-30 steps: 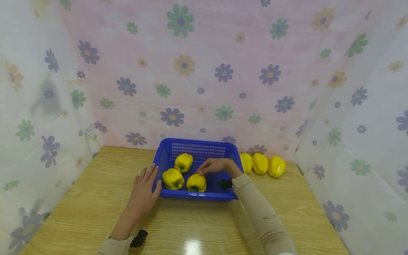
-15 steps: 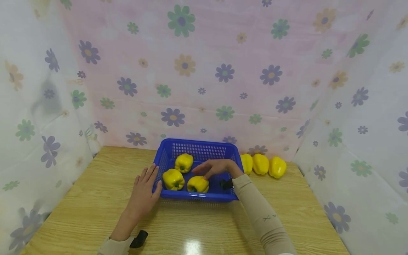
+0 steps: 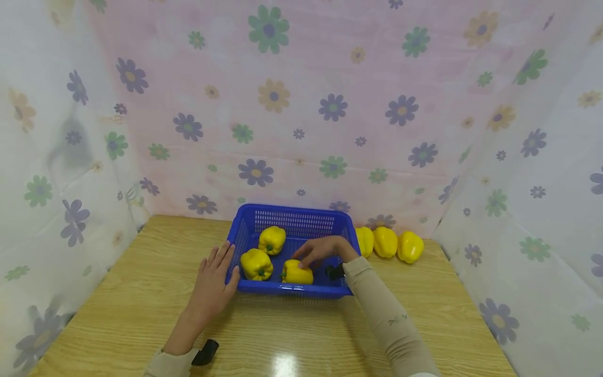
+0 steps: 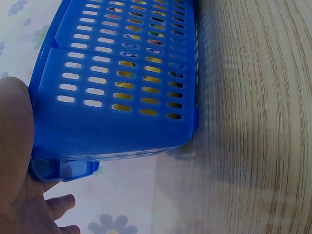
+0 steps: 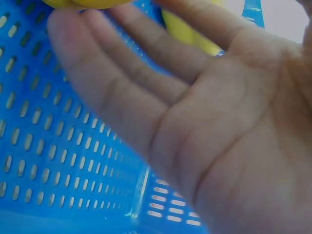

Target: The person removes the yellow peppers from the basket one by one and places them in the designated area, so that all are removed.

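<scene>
Right grip uncurled, I touched the front-right yellow pepper with my fingertips, inside the blue basket. It lay just below and on the near side of that grip, its long axis running left to right, stem leftward. My left grip, straight-fingered against the basket's left rim, was farther away.

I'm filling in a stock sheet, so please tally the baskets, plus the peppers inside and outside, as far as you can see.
Blue basket: 1
Yellow peppers inside it: 3
Yellow peppers outside it: 3
Total in view: 7
</scene>
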